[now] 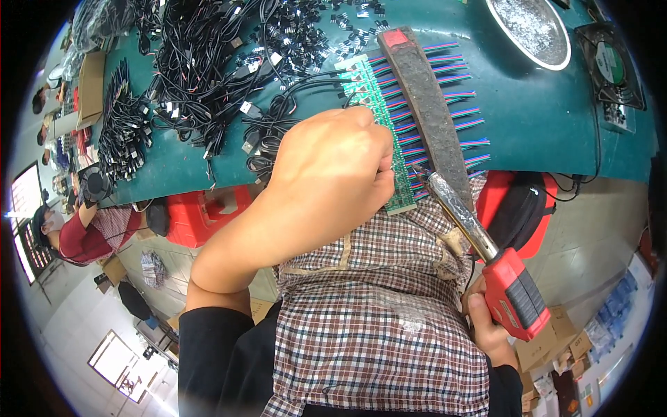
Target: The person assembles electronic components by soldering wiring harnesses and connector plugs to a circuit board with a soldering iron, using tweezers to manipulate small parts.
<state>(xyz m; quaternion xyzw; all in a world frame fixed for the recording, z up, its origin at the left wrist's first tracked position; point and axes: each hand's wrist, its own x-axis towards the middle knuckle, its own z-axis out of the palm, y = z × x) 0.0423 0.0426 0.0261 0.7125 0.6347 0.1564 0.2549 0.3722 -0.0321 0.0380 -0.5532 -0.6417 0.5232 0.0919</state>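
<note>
My left hand (pixel 337 156) is closed in a fist over the left edge of a long green circuit board panel (pixel 384 118); whatever its fingers hold is hidden under it. In my right hand (pixel 486 323) is a soldering iron (pixel 514 295) with a red and black handle. Its tip is at the right edge of the panel, near the lower end, by the ribbon wires. Striped ribbon wires (pixel 464 112) stick out to the right from under a dark, heavy bar (pixel 427 104) with a red end. Black cables (pixel 316 78) reach the panel's upper left side.
Heaps of black USB cables (pixel 201 62) and small black connectors (pixel 299 35) cover the table's left and back. A metal bowl (pixel 531 31) of bright bits and a fan (pixel 611 62) stand at the back right. Red stools (pixel 205 212) flank me; a co-worker (pixel 90 233) sits at left.
</note>
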